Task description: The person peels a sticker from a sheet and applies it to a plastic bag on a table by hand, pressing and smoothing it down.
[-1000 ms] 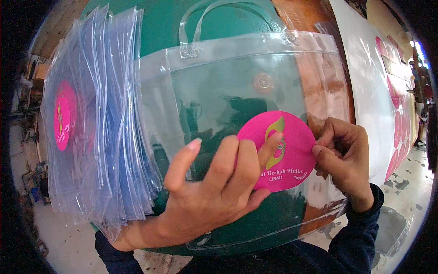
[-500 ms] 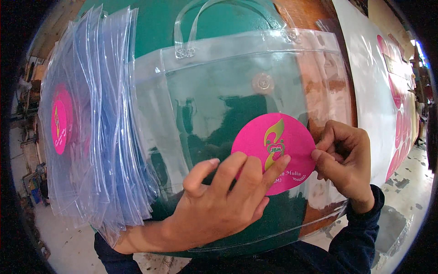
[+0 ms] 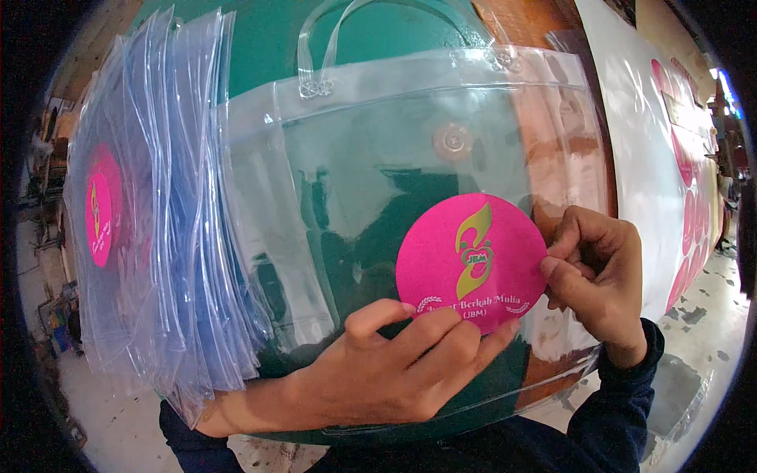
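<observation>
A round pink sticker (image 3: 432, 251) with a yellow-green leaf-like emblem lies over the lower right part of a clear plastic bag (image 3: 339, 185). The bag is spread flat, with clear looped handles at the top and a round snap button (image 3: 453, 141) below them. My right hand (image 3: 593, 276) pinches the sticker's right edge between thumb and forefinger. Along the sticker's lower edge rest the fingertips of my left hand (image 3: 410, 359), fingers bent and partly apart; its thumb is mostly hidden. How much of the sticker adheres to the bag I cannot tell.
A stack of clear bags (image 3: 189, 197) stands to the left, with another pink sticker (image 3: 99, 205) on its outer bag. Beneath is a green and brown tabletop (image 3: 260, 39). A white sheet (image 3: 631, 158) with pink round stickers (image 3: 694, 229) lies at the right.
My left hand has slid down from the sticker's middle to its lower edge, uncovering the print there. My right hand keeps its pinch at the right edge.
</observation>
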Available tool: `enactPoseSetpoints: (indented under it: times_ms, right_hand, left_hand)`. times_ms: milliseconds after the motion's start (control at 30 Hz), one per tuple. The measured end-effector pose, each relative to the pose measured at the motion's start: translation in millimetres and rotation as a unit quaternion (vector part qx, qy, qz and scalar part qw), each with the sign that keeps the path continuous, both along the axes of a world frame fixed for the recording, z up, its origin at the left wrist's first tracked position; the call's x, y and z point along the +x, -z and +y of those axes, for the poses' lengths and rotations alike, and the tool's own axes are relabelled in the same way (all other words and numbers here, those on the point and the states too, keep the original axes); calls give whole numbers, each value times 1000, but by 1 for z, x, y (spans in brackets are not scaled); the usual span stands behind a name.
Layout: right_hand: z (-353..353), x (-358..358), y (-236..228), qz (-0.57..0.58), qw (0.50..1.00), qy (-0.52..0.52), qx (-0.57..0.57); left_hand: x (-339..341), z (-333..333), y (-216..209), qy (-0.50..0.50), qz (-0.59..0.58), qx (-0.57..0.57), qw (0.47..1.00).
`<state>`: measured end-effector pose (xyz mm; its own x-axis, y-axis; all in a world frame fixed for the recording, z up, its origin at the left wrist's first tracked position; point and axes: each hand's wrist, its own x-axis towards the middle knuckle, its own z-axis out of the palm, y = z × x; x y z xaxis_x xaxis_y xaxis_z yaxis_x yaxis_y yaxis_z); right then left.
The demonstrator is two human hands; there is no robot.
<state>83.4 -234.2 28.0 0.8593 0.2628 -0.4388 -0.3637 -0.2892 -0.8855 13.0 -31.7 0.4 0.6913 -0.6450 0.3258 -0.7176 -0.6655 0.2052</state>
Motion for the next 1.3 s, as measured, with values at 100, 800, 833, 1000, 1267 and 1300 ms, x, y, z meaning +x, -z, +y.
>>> enactPoseSetpoints:
  times_ms: [100, 800, 833, 1000, 1267, 1300]
  right_hand:
    - [0, 2, 0, 3, 1000, -13, -12]
    - [-1, 0, 2, -12, 1000, -23, -17]
    - [-1, 0, 2, -11, 1000, -22, -18]
    - [0, 0, 0, -18, 1000, -13, -19]
    - [1, 1, -1, -2, 1000, -14, -20]
    - [1, 1, 0, -2, 1000, -10, -14]
  left_hand:
    - [0, 1, -1, -34, -5, 22, 999]
    - [12, 4, 5, 49, 46, -14, 998]
    - [12, 4, 5, 51, 42, -11, 998]
    - [9, 3, 1, 35, 36, -20, 999]
    - [11, 1, 3, 6, 41, 11, 999]
    - [11, 0, 2, 6, 67, 8, 998]
